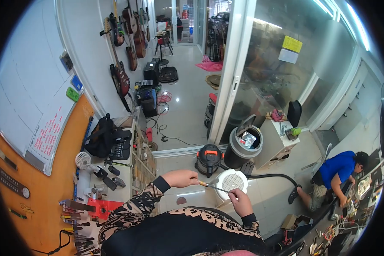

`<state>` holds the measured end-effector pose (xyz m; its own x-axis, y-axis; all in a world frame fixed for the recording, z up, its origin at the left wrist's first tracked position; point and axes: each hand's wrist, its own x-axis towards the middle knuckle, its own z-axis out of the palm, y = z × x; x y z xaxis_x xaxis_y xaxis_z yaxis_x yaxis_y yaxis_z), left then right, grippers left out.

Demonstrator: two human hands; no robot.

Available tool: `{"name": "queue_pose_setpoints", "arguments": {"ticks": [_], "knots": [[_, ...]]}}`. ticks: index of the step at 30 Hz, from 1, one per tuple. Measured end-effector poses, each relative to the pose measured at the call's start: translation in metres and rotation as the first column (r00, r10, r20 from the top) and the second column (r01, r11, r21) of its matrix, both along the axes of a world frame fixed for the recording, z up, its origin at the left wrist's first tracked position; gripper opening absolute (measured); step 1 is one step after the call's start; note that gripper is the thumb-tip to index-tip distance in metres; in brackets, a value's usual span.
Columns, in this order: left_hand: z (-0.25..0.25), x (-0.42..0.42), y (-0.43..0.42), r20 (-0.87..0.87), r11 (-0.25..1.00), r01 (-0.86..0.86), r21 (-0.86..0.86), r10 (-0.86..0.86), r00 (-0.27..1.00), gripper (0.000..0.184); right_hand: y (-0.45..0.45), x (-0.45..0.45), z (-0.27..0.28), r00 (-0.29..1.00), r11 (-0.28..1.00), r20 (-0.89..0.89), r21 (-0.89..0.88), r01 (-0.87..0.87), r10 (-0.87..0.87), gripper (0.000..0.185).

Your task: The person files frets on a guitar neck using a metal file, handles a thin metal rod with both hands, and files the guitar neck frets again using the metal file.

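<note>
In left hand (pixel 181 178), slender tan-handled tool (pixel 212 186)

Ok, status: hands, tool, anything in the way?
Left hand gripping tool by its handle. Right hand at its thin far end. Stool seen behind tool, nothing visibly blocking.

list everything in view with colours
whiteboard: 1, white, left wall
guitars: several, mixed, back left wall
bag: 1, black, left counter
fan: 1, white, left counter
metal fixture: 1, red, left counter
small tools: many, mixed, lower left
vacuum: 1, black/orange, centre floor
bin: 1, grey, beside vacuum
stool: 1, white, past hands
box: 1, brown, lower right floor
clutter: plenty, mixed, right bench
co-worker: 1, blue shirt, right
thin tool: 1, tan/silver, between hands
left hand: 1, bare, on handle
right hand: 1, bare, at tip
</note>
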<state>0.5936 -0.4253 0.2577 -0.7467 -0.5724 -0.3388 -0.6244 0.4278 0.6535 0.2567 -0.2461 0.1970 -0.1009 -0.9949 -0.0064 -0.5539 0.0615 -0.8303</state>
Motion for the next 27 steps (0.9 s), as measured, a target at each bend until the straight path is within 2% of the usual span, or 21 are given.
{"name": "queue_pose_setpoints", "arguments": {"ticks": [3,6,10,12,13,16,18,21,24,25,27], "knots": [[-0.01,-0.028,0.001,-0.051,1.0,0.025,0.012,-0.024,0.998,0.037,0.023,-0.019,-0.012,0.994,0.996,0.076,-0.031,0.082,-0.079,0.019],[-0.025,-0.087,0.001,-0.103,0.982,0.158,-0.102,-0.168,0.98,0.032,0.055,-0.046,-0.019,0.955,0.976,0.205,-0.001,0.218,-0.214,0.017],[-0.014,-0.199,0.025,0.006,0.892,0.39,-0.226,-0.399,0.917,0.03,0.119,-0.093,-0.022,0.869,0.916,0.3,0.043,0.4,-0.393,0.015],[-0.007,-0.25,0.044,0.035,0.83,0.498,-0.252,-0.507,0.862,0.028,0.155,-0.117,-0.02,0.831,0.874,0.295,0.03,0.486,-0.472,0.024],[-0.008,-0.273,0.052,-0.033,0.807,0.54,-0.237,-0.563,0.826,0.026,0.174,-0.131,-0.017,0.81,0.854,0.296,0.04,0.519,-0.507,0.027],[0.007,-0.332,0.087,-0.057,0.753,0.622,-0.214,-0.645,0.762,0.024,0.224,-0.16,-0.019,0.705,0.766,0.334,0.095,0.635,-0.626,0.037],[0.003,-0.357,0.108,-0.068,0.74,0.633,-0.227,-0.661,0.748,0.024,0.246,-0.174,-0.032,0.617,0.711,0.412,0.118,0.693,-0.67,0.037],[0.003,-0.378,0.138,-0.036,0.747,0.615,-0.252,-0.642,0.766,0.026,0.259,-0.183,-0.029,0.631,0.692,0.412,-0.003,0.722,-0.657,0.041],[-0.003,-0.394,0.156,0.022,0.76,0.618,-0.202,-0.627,0.779,0.022,0.276,-0.203,-0.021,0.688,0.768,0.395,0.08,0.635,-0.609,0.038],[0.0,-0.398,0.163,0.056,0.745,0.621,-0.244,-0.629,0.776,0.021,0.277,-0.208,-0.022,0.627,0.738,0.42,0.182,0.649,-0.655,0.038],[0.003,-0.403,0.169,0.047,0.739,0.612,-0.281,-0.626,0.778,0.021,0.276,-0.213,-0.018,0.681,0.745,0.354,0.073,0.663,-0.641,0.038]]}}
